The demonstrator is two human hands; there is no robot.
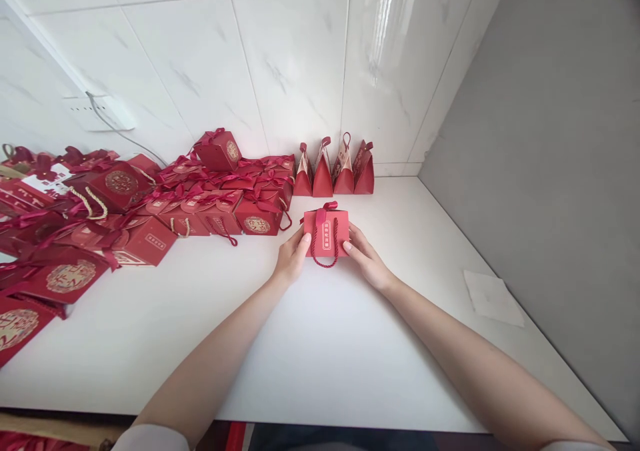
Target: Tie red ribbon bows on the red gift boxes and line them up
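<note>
Forearms (225, 351) extend over a white tabletop (345, 358); a white sheet (493, 298) lies near its right edge. Beyond, left hand (293, 256) and right hand (369, 261) grip opposite sides of a red box (326, 233), thumbs at its front. A ribbon bow (327, 207) sits on top; a twisted cord handle (325, 264) hangs before it. Contact with the tabletop cannot be determined. Further left, red gift boxes (215, 211) are massed, some stacked. Farthest, four tapered cartons (323, 179) stand in a row near the tiled wall (295, 71).
</note>
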